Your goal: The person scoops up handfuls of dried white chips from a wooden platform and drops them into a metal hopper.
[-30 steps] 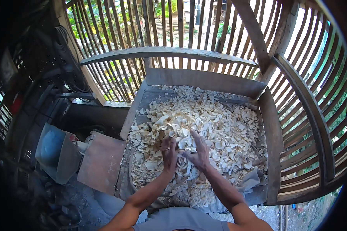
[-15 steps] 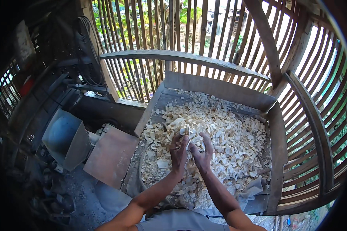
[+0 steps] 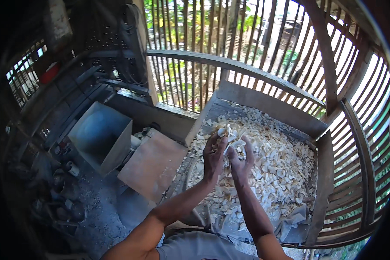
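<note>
In the head view, the room is a rough timber shed, dim on the left and bright behind its slatted wall (image 3: 203, 47), whose narrow, weathered slats are crossed by a thick grey wooden rail (image 3: 229, 65). The fisheye bends these straight edges into curves. Dark loops of cable (image 3: 132, 47) hang by a post at the left, and farther off sits a rounded red object (image 3: 50, 73), too dim to identify.

A shallow wooden bin (image 3: 268, 106) with plain, upright boards holds a broad heap of chips (image 3: 275, 169): thin, curled, cream-white flakes with dry, irregular edges, mixed with finer crumbs. At its near right corner lies a crumpled grey cloth (image 3: 294, 222). Left of the bin, a flat reddish-brown panel (image 3: 154, 162) with a scuffed face lies beside a square-mouthed hopper (image 3: 100, 130), its flaring sides dull and bluish inside.

The left hand (image 3: 215, 158) and the right hand (image 3: 242, 160) are cupped toward each other over the left part of the heap, fingers curved and thumbs turned inward, cradling a loose handful of flakes (image 3: 232, 133) between them. These stand out at odd angles above the fingers, overlapping like broken shells.
</note>
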`<state>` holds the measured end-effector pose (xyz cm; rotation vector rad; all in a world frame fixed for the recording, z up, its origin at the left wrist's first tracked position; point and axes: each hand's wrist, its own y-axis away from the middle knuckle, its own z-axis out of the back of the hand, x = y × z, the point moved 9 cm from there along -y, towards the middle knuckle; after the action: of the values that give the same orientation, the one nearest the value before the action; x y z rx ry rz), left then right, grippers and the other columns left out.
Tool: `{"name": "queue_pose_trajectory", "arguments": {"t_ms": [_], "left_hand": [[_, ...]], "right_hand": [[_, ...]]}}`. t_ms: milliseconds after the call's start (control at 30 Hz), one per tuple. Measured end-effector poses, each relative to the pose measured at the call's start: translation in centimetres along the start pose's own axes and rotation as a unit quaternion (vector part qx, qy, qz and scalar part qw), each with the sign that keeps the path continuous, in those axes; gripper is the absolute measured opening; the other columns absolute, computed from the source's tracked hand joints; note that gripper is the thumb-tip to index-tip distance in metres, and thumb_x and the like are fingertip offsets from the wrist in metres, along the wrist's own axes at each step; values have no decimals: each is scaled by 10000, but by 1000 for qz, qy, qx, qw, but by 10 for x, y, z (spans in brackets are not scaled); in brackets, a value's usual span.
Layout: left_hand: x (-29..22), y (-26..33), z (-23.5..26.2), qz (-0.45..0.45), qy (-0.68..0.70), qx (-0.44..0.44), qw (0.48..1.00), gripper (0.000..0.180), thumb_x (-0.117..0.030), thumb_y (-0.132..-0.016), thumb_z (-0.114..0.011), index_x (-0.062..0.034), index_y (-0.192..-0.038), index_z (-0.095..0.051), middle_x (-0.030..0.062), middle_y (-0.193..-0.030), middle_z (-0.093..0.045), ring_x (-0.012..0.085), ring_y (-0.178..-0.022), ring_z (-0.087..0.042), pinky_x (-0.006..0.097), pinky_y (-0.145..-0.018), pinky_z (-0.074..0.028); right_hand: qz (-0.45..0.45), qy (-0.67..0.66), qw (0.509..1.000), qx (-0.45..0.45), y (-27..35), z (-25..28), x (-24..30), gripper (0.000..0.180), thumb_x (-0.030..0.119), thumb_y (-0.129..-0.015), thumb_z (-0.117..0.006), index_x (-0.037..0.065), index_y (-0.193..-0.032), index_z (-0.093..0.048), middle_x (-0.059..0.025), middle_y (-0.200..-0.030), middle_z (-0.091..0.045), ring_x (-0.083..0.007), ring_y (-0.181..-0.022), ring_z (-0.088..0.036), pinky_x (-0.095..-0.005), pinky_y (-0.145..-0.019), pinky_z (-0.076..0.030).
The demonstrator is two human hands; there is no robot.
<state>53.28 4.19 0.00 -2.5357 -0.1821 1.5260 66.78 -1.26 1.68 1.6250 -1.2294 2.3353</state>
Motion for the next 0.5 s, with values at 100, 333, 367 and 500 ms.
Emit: {"name": "queue_pose_trajectory", "arguments": {"t_ms": [100,333,367,500], "left_hand": [[-47,-20,42,-43,-54,-39,997,322,-243,-964,-623,-27,-1202,-609,58,-1005,-640,110,-884,-585,259,-759,-474],[-227,-62,149,-216,-63,-125,966,417,-258,-954,-615,14,-1269,-589,104,-1142,-645,166,-1015,-606,298,-878,-485],[-250,-64,165,-226,-96,-160,956,413,-274,-954,-605,14,-1251,-605,103,-1111,-657,166,-1001,-609,307,-873,-483],[-304,-71,244,-253,-127,-210,936,425,-308,-946,-609,29,-1203,-628,127,-1056,-672,185,-949,-618,300,-842,-478]], "right_hand": [[3,-90,995,33,-11,-54,34,560,208,-781,-741,-34,-1253,-560,-128,-1124,-624,-205,-1046,-582,-346,-947,-449],[27,-265,956,126,-33,-220,160,569,216,-753,-763,-20,-1239,-584,-178,-1132,-631,-258,-1063,-616,-371,-957,-461],[40,-286,946,145,-35,-247,176,573,230,-763,-760,-20,-1245,-579,-186,-1139,-634,-259,-1069,-615,-368,-962,-457],[25,-344,919,193,-9,-339,222,573,287,-757,-782,2,-1222,-604,-176,-1138,-644,-264,-1052,-629,-363,-932,-466]]}}
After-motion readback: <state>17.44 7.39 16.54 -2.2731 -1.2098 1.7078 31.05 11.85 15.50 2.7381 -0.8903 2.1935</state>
